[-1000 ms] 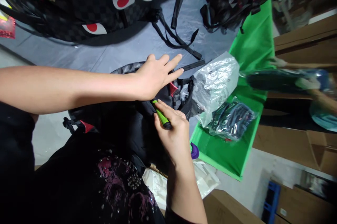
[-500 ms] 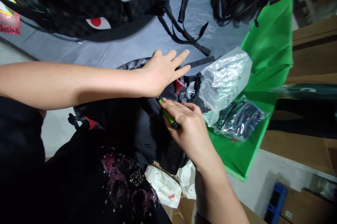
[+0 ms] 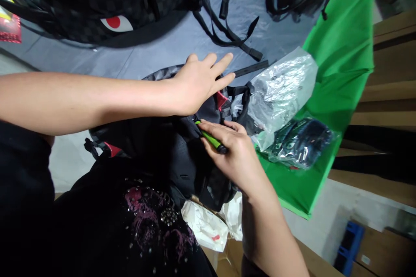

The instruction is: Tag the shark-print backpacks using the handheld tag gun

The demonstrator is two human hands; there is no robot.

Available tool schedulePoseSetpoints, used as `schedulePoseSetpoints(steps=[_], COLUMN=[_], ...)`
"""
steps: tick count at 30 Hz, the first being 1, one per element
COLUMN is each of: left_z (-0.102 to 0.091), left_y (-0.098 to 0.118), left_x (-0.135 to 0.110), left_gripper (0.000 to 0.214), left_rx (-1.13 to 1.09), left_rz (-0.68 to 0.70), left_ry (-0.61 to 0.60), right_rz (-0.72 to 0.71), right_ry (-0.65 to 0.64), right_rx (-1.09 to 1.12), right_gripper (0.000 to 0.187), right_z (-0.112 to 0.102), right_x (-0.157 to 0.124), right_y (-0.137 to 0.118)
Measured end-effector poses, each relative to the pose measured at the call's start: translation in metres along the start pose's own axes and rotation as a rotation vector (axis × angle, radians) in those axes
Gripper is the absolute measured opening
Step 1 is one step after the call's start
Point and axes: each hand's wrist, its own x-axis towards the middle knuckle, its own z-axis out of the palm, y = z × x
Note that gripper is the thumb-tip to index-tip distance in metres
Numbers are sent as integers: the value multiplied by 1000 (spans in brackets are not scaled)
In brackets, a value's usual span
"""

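Observation:
A black backpack (image 3: 156, 142) with checkered edging and red corner patches lies before me, against my dark clothing. My left hand (image 3: 199, 84) rests palm down on its upper part, fingers spread and holding nothing. Just below it, my right hand (image 3: 235, 149) is closed around a slim green tool with black ends (image 3: 212, 140). The tool's far tip meets the black fabric close to the heel of my left hand, and I cannot tell what kind of tip it has. Part of the backpack is hidden under both hands and the left forearm.
Larger black checkered bags with printed eyes and teeth (image 3: 113, 4) lie across the grey-covered surface (image 3: 130, 58). To the right, a clear plastic bag (image 3: 286, 82) and a wrapped dark item (image 3: 302, 142) lie on green fabric (image 3: 344, 60). Cardboard boxes (image 3: 390, 90) stand beyond.
The view has shifted slightly. My right hand and the green tool have tilted a little, showing more of the handle. The left hand stays pressed on the backpack.

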Motion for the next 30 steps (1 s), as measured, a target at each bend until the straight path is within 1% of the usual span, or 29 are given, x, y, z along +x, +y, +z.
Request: schedulePoseSetpoints(steps=[3, 5, 7, 9, 11, 14, 17, 18, 20, 22, 24, 26, 30], left_z=[-4, -6, -8, -13, -22, -40, -51, -50, -45, -37, -30, -27, -27], left_y=[3, 3, 1, -1, -3, 0, 5, 5, 3, -3, -11, -20, -30], left_x=[-2, -3, -2, -1, -2, -10, -29, -37, -55, -71, -83, -91, -94], left_gripper=[92, 91, 95, 103, 112, 118, 122, 124, 130, 133, 131, 124, 110], left_rx=[47, 92, 116, 133, 158, 204, 242, 254, 289, 333, 358, 363, 356], left_rz=[-12, -20, -16, 3, 12, -59, -186, -225, -300, -377, -420, -401, -298], left_ry=[-53, -87, -96, -123, -196, -274, -266, -254, -222, -192, -169, -153, -137], right_rz=[5, 1, -5, 0, 31, 72, 41, 22, -28, -84, -117, -119, -118], right_ry=[48, 53, 85, 176, 263, 326, 386, 395, 372, 306, 242, 222, 264], right_rx=[35, 70, 113, 186, 282, 371, 400, 415, 453, 473, 458, 426, 420], right_gripper=[32, 32, 31, 30, 31, 33, 34, 34, 33, 32, 33, 33, 33], right_z=[2, 5, 10, 17, 23, 31, 38, 40, 46, 51, 54, 56, 57], right_x=[0, 0, -1, -1, -2, -7, -12, -12, -9, -3, 4, 10, 13], right_y=[2, 4, 5, 5, 4, -2, -12, -16, -22, -26, -28, -29, -28])
